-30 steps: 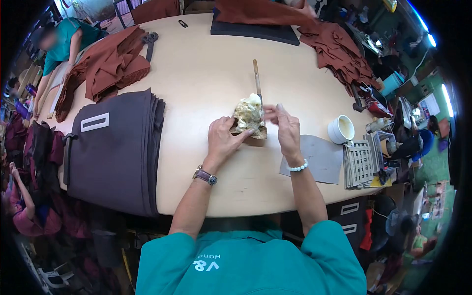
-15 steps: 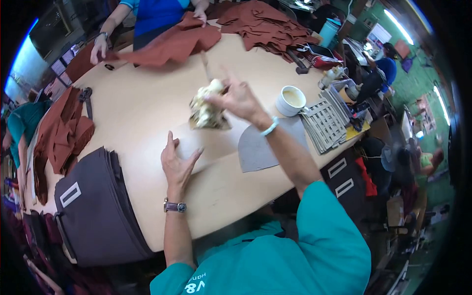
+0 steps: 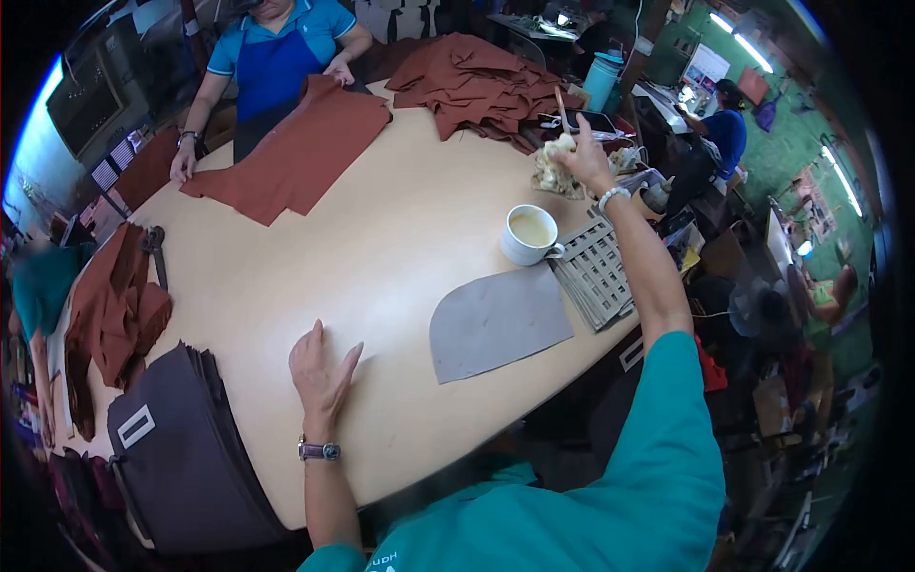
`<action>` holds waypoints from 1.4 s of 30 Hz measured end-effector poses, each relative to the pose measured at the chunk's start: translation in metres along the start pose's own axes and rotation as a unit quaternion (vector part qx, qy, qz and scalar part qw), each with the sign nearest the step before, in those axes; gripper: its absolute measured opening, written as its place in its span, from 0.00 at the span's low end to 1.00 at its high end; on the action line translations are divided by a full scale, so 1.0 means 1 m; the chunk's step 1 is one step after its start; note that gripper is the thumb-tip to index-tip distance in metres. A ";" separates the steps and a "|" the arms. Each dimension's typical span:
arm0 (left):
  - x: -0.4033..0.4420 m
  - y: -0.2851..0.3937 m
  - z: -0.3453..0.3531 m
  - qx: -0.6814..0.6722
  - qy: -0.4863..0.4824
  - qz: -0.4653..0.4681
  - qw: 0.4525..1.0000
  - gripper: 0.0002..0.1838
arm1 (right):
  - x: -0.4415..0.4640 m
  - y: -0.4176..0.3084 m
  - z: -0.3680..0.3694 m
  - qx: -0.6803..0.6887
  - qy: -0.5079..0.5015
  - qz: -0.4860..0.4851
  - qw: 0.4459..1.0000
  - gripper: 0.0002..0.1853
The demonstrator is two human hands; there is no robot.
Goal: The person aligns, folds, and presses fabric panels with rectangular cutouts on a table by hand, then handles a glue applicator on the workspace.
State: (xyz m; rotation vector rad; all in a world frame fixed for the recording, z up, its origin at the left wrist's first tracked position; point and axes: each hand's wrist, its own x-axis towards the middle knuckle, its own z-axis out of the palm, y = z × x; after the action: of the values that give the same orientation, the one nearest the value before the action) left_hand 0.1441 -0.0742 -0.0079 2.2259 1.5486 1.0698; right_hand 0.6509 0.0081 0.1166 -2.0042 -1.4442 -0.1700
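My right hand [image 3: 588, 162] reaches to the far right of the table, its fingers against a lumpy, cream-coloured clump [image 3: 556, 170] that looks caked in dried glue. A thin wooden stick [image 3: 562, 110] rises from it. Whether the clump rests on the table or hangs just above, I cannot tell. My left hand [image 3: 322, 374] lies open over the table at the near left, thumb apart and nothing in it. Between my hands and to the right, a grey rounded-top piece [image 3: 500, 324] lies flat. Above it stands a white mug [image 3: 527, 236] with pale yellowish contents.
Beside the mug are slotted grey strips [image 3: 599, 272]. Dark folded pieces [image 3: 186, 443] are stacked at the left, near brown fabric [image 3: 119, 310] and a dark tool [image 3: 157, 255]. Across the table a co-worker holds a brown piece [image 3: 295, 153], near a brown heap [image 3: 477, 86].
My right hand has carried the clump with its stick from mid-table to the far right. My left hand stays open nearby. The co-worker's brown piece now lies flatter.
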 end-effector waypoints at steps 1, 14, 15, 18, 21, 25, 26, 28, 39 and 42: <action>0.000 0.000 0.000 -0.001 -0.001 -0.003 1.000 0.35 | -0.004 0.010 0.003 0.005 -0.010 0.016 1.000 0.50; 0.003 -0.012 0.005 0.013 0.009 0.036 0.999 0.28 | -0.061 0.002 0.017 0.068 0.066 -0.113 0.989 0.44; 0.004 -0.005 0.000 0.016 -0.005 0.033 0.999 0.28 | -0.089 -0.038 0.007 0.073 0.093 -0.156 0.981 0.40; -0.003 0.001 -0.011 -0.099 0.110 -0.018 0.989 0.16 | -0.185 -0.130 -0.008 0.140 0.011 -0.178 0.974 0.33; -0.017 0.013 -0.052 -0.146 0.191 -0.067 0.968 0.09 | -0.273 -0.170 0.008 0.162 -0.050 -0.204 0.964 0.31; -0.051 0.002 -0.117 -0.029 0.285 -0.094 0.953 0.05 | -0.352 -0.200 0.035 0.253 -0.150 -0.129 0.947 0.30; -0.060 -0.012 -0.130 0.025 0.290 -0.100 0.952 0.05 | -0.360 -0.202 0.039 0.273 -0.167 -0.103 0.942 0.30; -0.077 -0.035 -0.153 0.074 0.275 -0.161 0.945 0.06 | -0.368 -0.204 0.043 0.224 -0.145 -0.152 0.952 0.29; -0.111 -0.097 -0.154 0.271 0.191 -0.199 0.922 0.12 | -0.367 -0.204 0.045 0.219 -0.144 -0.141 0.955 0.23; -0.108 -0.093 -0.160 0.235 0.211 -0.219 0.923 0.12 | -0.367 -0.205 0.045 0.220 -0.141 -0.132 0.956 0.22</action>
State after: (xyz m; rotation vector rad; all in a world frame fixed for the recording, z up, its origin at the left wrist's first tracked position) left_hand -0.0494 -0.1649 0.0065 1.8013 2.5734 1.1727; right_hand 0.3164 -0.2232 0.0008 -1.5105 -1.7470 0.3156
